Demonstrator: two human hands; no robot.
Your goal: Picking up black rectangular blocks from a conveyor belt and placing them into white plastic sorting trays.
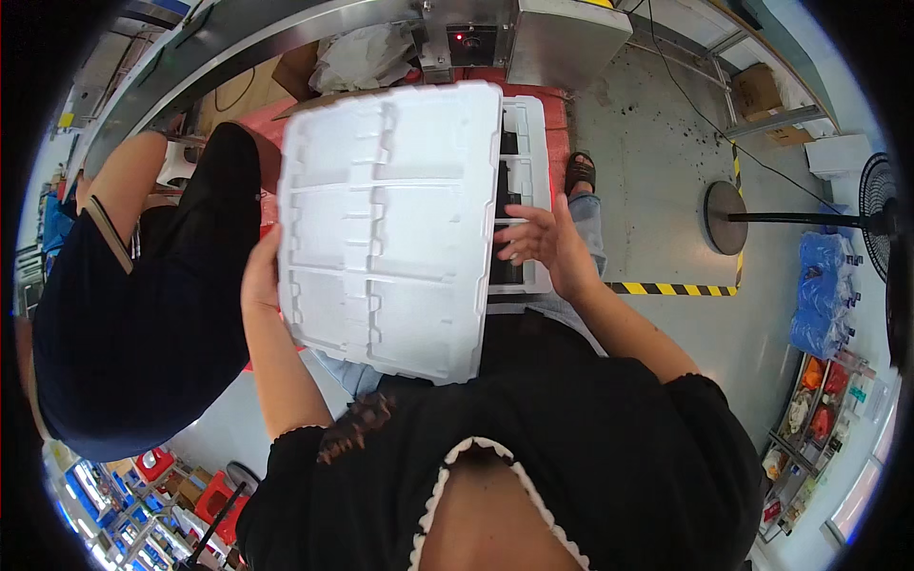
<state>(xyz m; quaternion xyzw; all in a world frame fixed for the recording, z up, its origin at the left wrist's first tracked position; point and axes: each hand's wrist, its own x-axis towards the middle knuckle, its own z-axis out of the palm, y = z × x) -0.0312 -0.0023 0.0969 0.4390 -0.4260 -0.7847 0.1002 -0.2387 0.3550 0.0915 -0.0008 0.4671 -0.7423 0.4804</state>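
Observation:
A large white molded plastic tray [414, 233] with shallow compartments is tilted up in front of me, its compartments bare. My left hand [263, 268] grips its left edge, with most of the fingers hidden behind it. Just off the tray's right edge is my right hand [552, 243], open with fingers spread and nothing in it. Under and behind the raised tray lies a second white tray [536, 143], holding dark rectangular pieces [510, 144]. The raised tray covers most of that lower one.
A co-worker in dark clothes [143, 333] sits close on my left. Ahead stands a metal machine frame with a control box [473, 45] and red light. To the right are a standing fan's round base [725, 217], striped floor tape [671, 288] and blue-wrapped bottles [821, 295].

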